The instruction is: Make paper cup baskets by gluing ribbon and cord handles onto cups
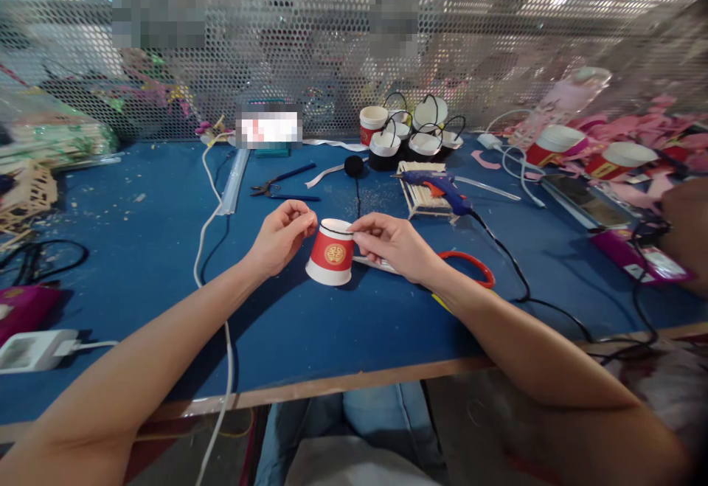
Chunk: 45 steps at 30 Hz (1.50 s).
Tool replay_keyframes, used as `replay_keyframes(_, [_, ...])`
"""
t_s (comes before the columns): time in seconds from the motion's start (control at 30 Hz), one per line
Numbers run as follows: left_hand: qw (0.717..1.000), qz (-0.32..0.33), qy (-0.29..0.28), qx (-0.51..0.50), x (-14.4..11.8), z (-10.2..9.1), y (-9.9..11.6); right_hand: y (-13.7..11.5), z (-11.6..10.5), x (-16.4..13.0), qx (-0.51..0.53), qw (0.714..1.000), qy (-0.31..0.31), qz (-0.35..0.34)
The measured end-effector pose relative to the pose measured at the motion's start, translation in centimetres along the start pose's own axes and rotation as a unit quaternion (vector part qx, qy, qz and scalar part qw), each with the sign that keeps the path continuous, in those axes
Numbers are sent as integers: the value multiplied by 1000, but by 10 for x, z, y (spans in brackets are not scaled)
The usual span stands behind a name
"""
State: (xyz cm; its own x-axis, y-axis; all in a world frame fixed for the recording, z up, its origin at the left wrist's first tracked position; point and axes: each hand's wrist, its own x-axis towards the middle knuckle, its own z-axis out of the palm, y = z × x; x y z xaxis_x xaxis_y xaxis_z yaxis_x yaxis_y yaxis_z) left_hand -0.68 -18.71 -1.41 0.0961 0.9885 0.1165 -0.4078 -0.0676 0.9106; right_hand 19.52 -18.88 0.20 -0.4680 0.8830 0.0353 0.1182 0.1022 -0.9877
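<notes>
A red and white paper cup [332,254] with a gold emblem stands upside down on the blue table. A thin black cord [336,232] runs around its upper edge. At the cup's upper right, my right hand [387,241] pinches the cord against the edge. My left hand [283,237] is just left of the cup, thumb and fingertips pressed together; whatever is between them is too small to make out. Behind the cup lies a small black roll [354,167], its cord trailing toward my right hand. Scissors with a red handle [480,265] lie partly hidden under my right hand and forearm.
A blue glue gun [436,185] rests on a small wooden rack [423,206], its cable running right. Pliers [285,184] lie behind my left hand. Several cups with black handles [425,145] stand at the back. A white cable [200,250] crosses the left side. Pink scraps [625,128] pile up right.
</notes>
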Motion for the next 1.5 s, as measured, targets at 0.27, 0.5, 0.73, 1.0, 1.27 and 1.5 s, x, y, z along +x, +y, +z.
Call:
replay_keyframes(0.27, [984, 36, 45, 171, 1, -8, 4, 1, 1, -1, -2, 1000, -2, -7])
replay_keyframes(0.5, [928, 24, -39, 369, -13, 2, 7, -4, 3, -2, -30, 999, -3, -24])
replay_keyframes(0.73, [936, -3, -79, 344, -23, 13, -1, -6, 5, -5, -76, 995, 0, -59])
replay_keyframes(1.0, [979, -117, -124, 112, -26, 18, 3, -23, 4, -18, -140, 986, 10, -90])
replay_keyframes(1.27, [990, -137, -42, 5, -25, 22, 3, -25, 2, -22, -201, 968, 82, -125])
replay_keyframes(1.5, [997, -67, 13, -20, -18, 18, 1, -19, 3, -16, -319, 931, 95, -151])
